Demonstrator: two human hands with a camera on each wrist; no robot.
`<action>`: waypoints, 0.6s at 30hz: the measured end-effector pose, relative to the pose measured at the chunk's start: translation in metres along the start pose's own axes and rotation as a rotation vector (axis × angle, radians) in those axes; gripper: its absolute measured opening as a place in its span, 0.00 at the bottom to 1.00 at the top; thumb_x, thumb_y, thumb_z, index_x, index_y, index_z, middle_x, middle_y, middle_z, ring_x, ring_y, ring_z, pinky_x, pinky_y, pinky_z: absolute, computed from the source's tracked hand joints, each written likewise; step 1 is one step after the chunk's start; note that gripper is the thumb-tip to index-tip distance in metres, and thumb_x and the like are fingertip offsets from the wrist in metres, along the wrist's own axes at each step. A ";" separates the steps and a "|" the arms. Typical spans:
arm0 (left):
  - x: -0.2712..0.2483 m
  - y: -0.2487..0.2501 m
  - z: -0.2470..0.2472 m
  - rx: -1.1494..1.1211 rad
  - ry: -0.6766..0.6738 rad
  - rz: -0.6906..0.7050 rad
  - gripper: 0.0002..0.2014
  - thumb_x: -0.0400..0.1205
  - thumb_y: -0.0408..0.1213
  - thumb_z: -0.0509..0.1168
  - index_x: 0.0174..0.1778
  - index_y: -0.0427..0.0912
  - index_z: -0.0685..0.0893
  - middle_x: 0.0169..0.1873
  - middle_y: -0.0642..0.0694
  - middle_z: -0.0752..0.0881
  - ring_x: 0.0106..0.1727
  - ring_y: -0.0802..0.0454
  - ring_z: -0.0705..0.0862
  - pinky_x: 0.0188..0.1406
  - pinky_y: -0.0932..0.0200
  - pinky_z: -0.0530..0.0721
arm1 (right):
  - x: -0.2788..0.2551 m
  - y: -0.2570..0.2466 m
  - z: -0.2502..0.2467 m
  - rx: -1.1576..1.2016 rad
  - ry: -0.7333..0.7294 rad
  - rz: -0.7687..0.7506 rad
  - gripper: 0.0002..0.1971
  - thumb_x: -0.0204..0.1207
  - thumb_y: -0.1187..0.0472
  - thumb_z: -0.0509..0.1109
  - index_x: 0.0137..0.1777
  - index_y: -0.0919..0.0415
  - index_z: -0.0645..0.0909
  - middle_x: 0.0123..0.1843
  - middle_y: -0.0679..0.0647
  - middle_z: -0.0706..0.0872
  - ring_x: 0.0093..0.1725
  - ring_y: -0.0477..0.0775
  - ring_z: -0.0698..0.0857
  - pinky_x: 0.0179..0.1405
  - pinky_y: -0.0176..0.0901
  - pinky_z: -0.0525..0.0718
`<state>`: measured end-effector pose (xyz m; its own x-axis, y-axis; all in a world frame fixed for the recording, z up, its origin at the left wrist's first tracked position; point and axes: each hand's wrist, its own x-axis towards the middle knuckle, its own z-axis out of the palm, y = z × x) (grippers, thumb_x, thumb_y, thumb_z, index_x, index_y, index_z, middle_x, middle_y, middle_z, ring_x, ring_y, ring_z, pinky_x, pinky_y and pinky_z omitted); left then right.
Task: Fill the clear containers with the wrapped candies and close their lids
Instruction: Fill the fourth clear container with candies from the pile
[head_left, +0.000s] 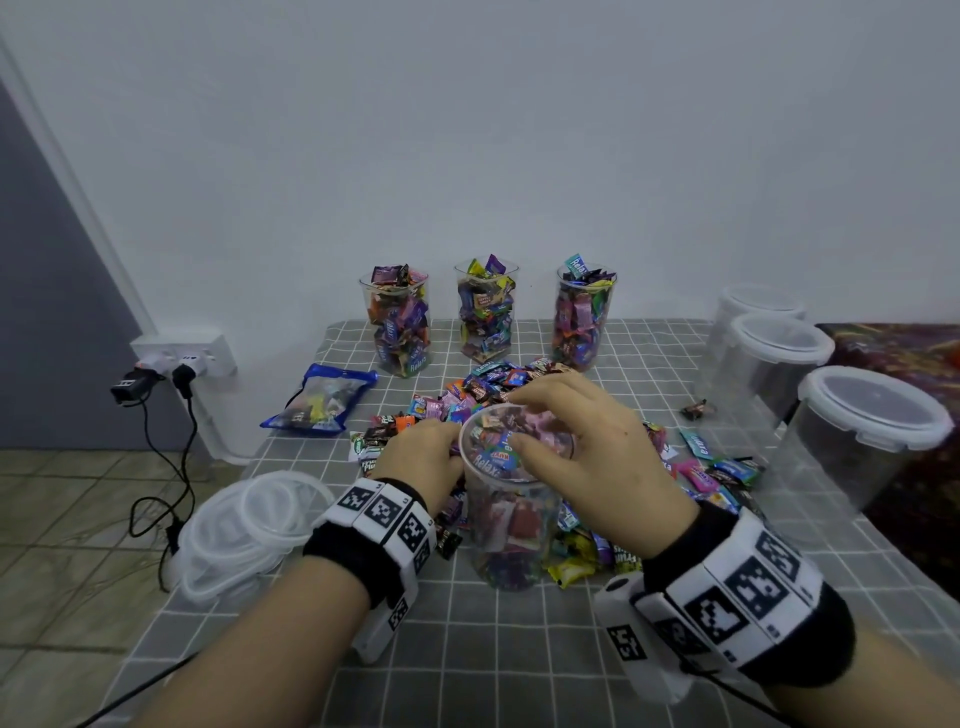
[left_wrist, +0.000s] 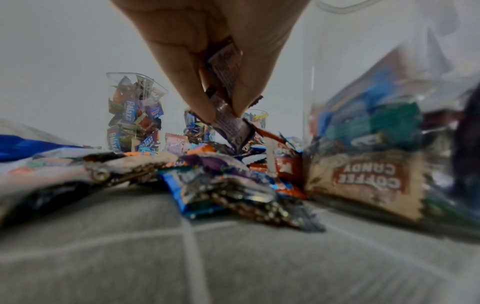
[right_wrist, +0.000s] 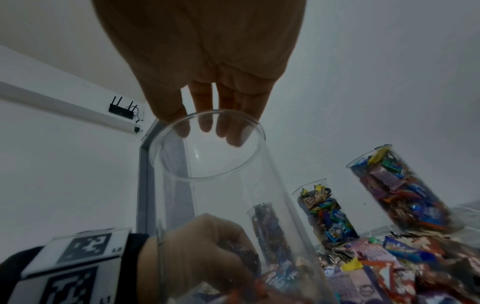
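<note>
A clear round container (head_left: 511, 514), lidless and mostly filled with wrapped candies, stands at the table's centre inside a loose candy pile (head_left: 493, 384). My right hand (head_left: 519, 421) hovers over its mouth with straight fingers at the far rim and the thumb over the opening; in the right wrist view this hand (right_wrist: 207, 127) holds nothing above the container's rim (right_wrist: 207, 179). My left hand (head_left: 447, 441) is low in the pile, just left of the container. There it (left_wrist: 223, 113) pinches a purple-wrapped candy (left_wrist: 231, 127) between thumb and fingers.
Three full, lidless containers (head_left: 400, 322) (head_left: 487, 312) (head_left: 582, 317) stand along the back wall. Empty lidded tubs (head_left: 862, 436) (head_left: 774, 358) line the right edge. A stack of clear lids (head_left: 244, 530) lies at the left edge, a blue candy bag (head_left: 319, 400) behind it. Cables hang left.
</note>
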<state>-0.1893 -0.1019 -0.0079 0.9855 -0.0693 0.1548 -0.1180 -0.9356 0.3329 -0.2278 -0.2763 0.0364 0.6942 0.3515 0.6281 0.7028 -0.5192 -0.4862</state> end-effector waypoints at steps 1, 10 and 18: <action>0.000 0.000 0.000 0.000 0.002 0.002 0.09 0.83 0.38 0.59 0.50 0.41 0.84 0.50 0.43 0.84 0.52 0.44 0.82 0.50 0.54 0.78 | -0.002 0.001 0.000 0.015 0.024 0.006 0.20 0.72 0.49 0.64 0.59 0.60 0.83 0.54 0.45 0.81 0.55 0.40 0.78 0.55 0.34 0.77; 0.003 -0.004 0.004 0.014 -0.004 0.007 0.09 0.82 0.42 0.62 0.50 0.43 0.84 0.48 0.46 0.83 0.52 0.46 0.82 0.50 0.55 0.78 | -0.015 0.015 -0.003 0.437 -0.335 0.459 0.50 0.57 0.45 0.81 0.77 0.40 0.55 0.67 0.33 0.70 0.66 0.29 0.72 0.67 0.23 0.70; 0.005 -0.007 0.006 0.041 0.029 -0.003 0.09 0.82 0.42 0.62 0.51 0.44 0.85 0.50 0.46 0.84 0.52 0.46 0.82 0.45 0.59 0.73 | -0.018 0.014 0.002 0.476 -0.312 0.469 0.39 0.56 0.43 0.78 0.64 0.32 0.59 0.66 0.33 0.74 0.69 0.31 0.72 0.67 0.29 0.71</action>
<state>-0.1831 -0.0975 -0.0151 0.9819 -0.0575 0.1806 -0.1099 -0.9491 0.2952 -0.2299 -0.2885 0.0169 0.9004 0.4178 0.1217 0.2633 -0.3004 -0.9167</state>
